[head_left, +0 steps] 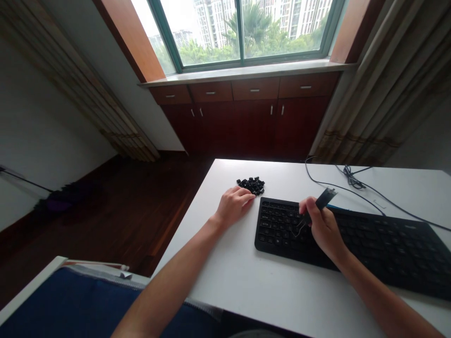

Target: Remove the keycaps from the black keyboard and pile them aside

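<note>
A black keyboard [369,239] lies on the white table [268,291]. My right hand [322,227] is closed round a black keycap puller [324,199], whose wire loops point down at the keys on the keyboard's left part. My left hand [233,205] rests on the table to the left of the keyboard, fingers curled, its fingertips touching a small pile of black keycaps [251,184]. Whether the left hand holds a keycap is hidden.
Black cables [352,180] run across the table's far right side. The table's left edge drops to a dark wooden floor. A wooden cabinet [246,112] stands under the window beyond. A blue cushion [70,305] sits at lower left.
</note>
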The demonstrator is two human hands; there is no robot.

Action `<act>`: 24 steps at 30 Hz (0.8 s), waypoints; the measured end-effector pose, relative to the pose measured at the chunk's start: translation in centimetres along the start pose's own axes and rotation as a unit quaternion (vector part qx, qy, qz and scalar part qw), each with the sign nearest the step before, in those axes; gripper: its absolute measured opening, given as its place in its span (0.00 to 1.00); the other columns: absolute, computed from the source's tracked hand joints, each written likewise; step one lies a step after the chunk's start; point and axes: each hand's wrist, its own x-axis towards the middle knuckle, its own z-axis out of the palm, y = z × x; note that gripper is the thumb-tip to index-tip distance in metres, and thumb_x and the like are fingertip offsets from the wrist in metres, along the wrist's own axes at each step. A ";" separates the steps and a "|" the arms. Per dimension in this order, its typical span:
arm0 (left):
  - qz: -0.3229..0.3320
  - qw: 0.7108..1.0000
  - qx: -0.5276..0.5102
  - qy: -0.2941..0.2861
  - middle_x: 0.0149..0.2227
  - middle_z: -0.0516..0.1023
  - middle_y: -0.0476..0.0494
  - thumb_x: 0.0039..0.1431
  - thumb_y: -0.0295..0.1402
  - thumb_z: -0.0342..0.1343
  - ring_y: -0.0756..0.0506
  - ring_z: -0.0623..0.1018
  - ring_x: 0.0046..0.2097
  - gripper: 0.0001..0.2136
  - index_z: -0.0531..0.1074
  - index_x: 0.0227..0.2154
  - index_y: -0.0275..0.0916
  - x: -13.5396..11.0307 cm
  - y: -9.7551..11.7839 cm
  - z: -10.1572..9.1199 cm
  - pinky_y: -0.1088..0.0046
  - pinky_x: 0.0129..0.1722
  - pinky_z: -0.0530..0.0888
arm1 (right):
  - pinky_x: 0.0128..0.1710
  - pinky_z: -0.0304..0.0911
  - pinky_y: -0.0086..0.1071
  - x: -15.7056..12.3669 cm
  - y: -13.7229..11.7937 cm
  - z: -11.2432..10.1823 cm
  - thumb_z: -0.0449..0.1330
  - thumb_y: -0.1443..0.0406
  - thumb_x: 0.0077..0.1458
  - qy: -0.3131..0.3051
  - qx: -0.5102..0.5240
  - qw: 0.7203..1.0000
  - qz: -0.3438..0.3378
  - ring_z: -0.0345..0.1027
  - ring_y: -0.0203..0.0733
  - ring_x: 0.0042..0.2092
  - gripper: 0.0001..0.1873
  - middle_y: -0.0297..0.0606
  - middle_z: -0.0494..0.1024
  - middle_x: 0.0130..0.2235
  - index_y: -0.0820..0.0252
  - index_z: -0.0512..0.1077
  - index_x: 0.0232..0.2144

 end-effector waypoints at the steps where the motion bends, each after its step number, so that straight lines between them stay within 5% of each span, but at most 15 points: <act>1: 0.001 1.000 -0.003 0.002 0.40 0.83 0.44 0.67 0.30 0.57 0.43 0.78 0.41 0.07 0.80 0.42 0.43 0.0 0.1 -0.1 0.63 0.42 0.74 | 0.26 0.54 0.31 0.0 0.0 0.0 0.49 0.47 0.68 0.006 0.004 1.000 0.008 0.57 0.37 0.27 0.26 0.34 0.69 0.29 0.57 0.69 0.27; 7: 0.038 0.998 -0.052 0.014 0.42 0.82 0.42 0.67 0.32 0.55 0.44 0.79 0.42 0.09 0.76 0.46 0.41 0.3 1.9 -0.6 0.63 0.43 0.76 | 0.17 0.53 0.28 0.1 -0.5 0.3 0.51 0.44 0.65 0.020 0.054 0.997 0.055 0.58 0.34 0.21 0.28 0.35 0.73 0.27 0.58 0.70 0.25; 15: 0.197 0.966 -0.147 -0.085 0.41 0.82 0.45 0.62 0.43 0.61 0.43 0.79 0.43 0.10 0.78 0.38 0.44 0.1 6.2 -1.4 0.63 0.44 0.76 | 0.18 0.59 0.28 -0.9 -1.5 1.0 0.56 0.47 0.64 -0.034 0.030 0.999 0.029 0.63 0.34 0.20 0.25 0.37 0.77 0.26 0.58 0.73 0.25; 24: 0.191 0.957 -0.189 -0.107 0.37 0.82 0.44 0.61 0.44 0.63 0.44 0.80 0.39 0.09 0.81 0.37 0.47 0.1 6.2 -1.4 0.65 0.41 0.76 | 0.16 0.59 0.28 -1.6 -1.5 1.6 0.61 0.47 0.61 -0.049 0.026 0.998 0.026 0.64 0.34 0.17 0.22 0.35 0.78 0.24 0.58 0.74 0.26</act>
